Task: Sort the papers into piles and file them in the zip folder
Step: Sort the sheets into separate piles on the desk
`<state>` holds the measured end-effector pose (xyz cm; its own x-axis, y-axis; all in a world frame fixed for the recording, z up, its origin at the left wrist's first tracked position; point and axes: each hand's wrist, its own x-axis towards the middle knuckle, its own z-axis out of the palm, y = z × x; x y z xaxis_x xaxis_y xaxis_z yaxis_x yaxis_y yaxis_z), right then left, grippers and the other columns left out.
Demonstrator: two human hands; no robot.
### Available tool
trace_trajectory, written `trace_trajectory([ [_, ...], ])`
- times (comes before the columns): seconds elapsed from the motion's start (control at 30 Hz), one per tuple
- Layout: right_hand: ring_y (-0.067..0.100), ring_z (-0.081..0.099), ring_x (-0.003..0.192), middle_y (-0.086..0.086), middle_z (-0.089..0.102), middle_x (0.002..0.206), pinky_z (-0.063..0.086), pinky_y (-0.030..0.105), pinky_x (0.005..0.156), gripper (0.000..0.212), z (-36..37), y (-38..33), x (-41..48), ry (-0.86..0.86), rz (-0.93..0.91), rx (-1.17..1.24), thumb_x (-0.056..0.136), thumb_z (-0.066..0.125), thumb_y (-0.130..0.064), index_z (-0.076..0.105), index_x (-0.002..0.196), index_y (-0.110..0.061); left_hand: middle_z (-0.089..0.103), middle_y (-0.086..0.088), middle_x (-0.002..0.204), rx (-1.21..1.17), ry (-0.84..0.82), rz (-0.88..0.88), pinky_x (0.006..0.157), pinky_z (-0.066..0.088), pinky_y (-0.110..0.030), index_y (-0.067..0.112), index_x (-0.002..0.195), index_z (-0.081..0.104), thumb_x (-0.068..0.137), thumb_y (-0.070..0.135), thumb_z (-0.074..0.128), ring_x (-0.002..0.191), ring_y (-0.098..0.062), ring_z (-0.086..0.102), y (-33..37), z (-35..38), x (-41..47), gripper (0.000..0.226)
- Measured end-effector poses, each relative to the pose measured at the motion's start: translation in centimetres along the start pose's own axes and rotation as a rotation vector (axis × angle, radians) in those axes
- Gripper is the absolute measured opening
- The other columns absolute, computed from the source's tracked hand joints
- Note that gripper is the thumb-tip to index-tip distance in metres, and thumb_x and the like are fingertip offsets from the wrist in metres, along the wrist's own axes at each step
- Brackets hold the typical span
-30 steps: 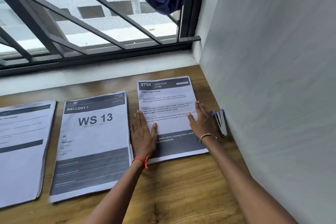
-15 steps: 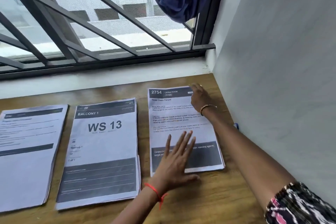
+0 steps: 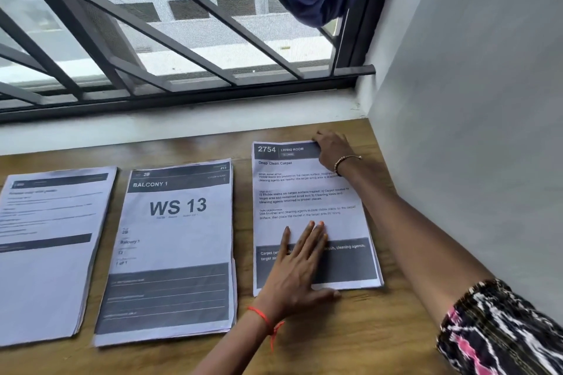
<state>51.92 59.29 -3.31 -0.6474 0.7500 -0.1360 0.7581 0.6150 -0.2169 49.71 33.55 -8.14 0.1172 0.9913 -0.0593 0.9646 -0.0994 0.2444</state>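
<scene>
Three piles lie side by side on the desk [image 3: 350,329]: the left pile [image 3: 45,252], the middle pile [image 3: 170,240] (headed "WS 13") and the right pile [image 3: 307,201]. The left hand [image 3: 300,265] lies flat on the right pile's lower part, fingers straight, thumb at its near edge. The right hand [image 3: 330,150] rests at that pile's far right corner; whether its fingers pinch the paper I cannot tell.
</scene>
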Motion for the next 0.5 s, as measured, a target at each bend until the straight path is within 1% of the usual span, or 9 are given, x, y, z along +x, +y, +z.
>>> trace_trajectory([
  [0.1,0.024,0.040,0.126,0.007,0.042,0.133,0.018,0.042,0.111,0.049,-0.4,0.0,-0.8,0.000,0.028,0.031,0.085,0.040,0.006,0.044,0.133,-0.008,0.017,-0.007,0.156,-0.032,0.003,-0.018,0.111,0.001,-0.050,0.009,0.149,0.018,0.074,0.084,0.026,0.145,-0.019,0.007,0.1,-0.3,0.0,0.106],
  [0.13,0.024,0.038,0.128,0.007,0.039,0.137,0.019,0.041,0.111,0.052,-0.5,0.0,-1.2,0.036,0.059,0.073,0.086,0.042,0.006,0.039,0.136,-0.008,0.016,-0.007,0.157,-0.043,0.017,-0.023,0.110,0.001,-0.051,0.008,0.149,0.017,0.072,0.086,0.027,0.145,-0.019,0.006,0.2,-0.5,-0.1,0.110],
  [0.17,0.026,0.038,0.128,0.008,0.039,0.138,0.022,0.040,0.110,0.054,-0.7,0.0,-1.8,0.088,0.096,0.124,0.085,0.042,0.005,0.038,0.137,-0.008,0.015,-0.007,0.157,-0.053,0.035,-0.027,0.110,0.001,-0.051,0.009,0.149,0.018,0.070,0.087,0.029,0.145,-0.019,0.005,0.3,-0.8,-0.2,0.112],
  [0.23,0.032,0.044,0.121,0.013,0.042,0.134,0.033,0.038,0.101,0.052,-1.3,0.1,-3.7,0.179,0.181,0.209,0.083,0.042,0.005,0.041,0.135,-0.004,0.016,-0.007,0.156,-0.071,0.069,-0.035,0.110,0.002,-0.051,0.009,0.148,0.020,0.069,0.088,0.032,0.145,-0.019,0.004,0.6,-1.3,-0.4,0.112],
  [0.27,0.034,0.045,0.119,0.016,0.042,0.132,0.035,0.038,0.098,0.050,-1.6,0.3,-4.7,0.193,0.225,0.239,0.084,0.042,0.004,0.043,0.133,-0.003,0.016,-0.006,0.156,-0.080,0.081,-0.040,0.110,0.001,-0.050,0.009,0.148,0.021,0.070,0.087,0.032,0.145,-0.019,0.003,0.6,-1.4,-0.5,0.111],
  [0.37,0.037,0.044,0.119,0.019,0.043,0.129,0.037,0.038,0.098,0.039,-1.9,1.1,-8.5,0.186,0.325,0.240,0.084,0.043,-0.001,0.049,0.123,-0.001,0.013,-0.005,0.157,-0.123,0.093,-0.031,0.111,-0.003,-0.049,0.010,0.148,0.022,0.073,0.085,0.032,0.145,-0.018,-0.001,0.7,-1.5,-0.9,0.106],
  [0.43,0.037,0.043,0.118,0.020,0.043,0.128,0.038,0.039,0.097,0.035,-1.9,1.8,-10.9,0.201,0.429,0.210,0.085,0.045,-0.005,0.051,0.119,0.000,0.010,-0.003,0.157,-0.153,0.089,-0.023,0.112,-0.006,-0.047,0.012,0.148,0.022,0.074,0.084,0.031,0.144,-0.015,-0.006,0.7,-1.6,-1.1,0.104],
  [0.5,0.037,0.045,0.116,0.021,0.045,0.126,0.040,0.039,0.094,0.032,-2.0,2.4,-13.5,0.234,0.552,0.187,0.086,0.045,-0.006,0.051,0.116,0.002,0.001,0.001,0.157,-0.169,0.093,-0.024,0.113,-0.013,-0.044,0.015,0.149,0.018,0.072,0.087,0.021,0.142,-0.010,-0.016,1.0,-2.2,-1.4,0.106],
])
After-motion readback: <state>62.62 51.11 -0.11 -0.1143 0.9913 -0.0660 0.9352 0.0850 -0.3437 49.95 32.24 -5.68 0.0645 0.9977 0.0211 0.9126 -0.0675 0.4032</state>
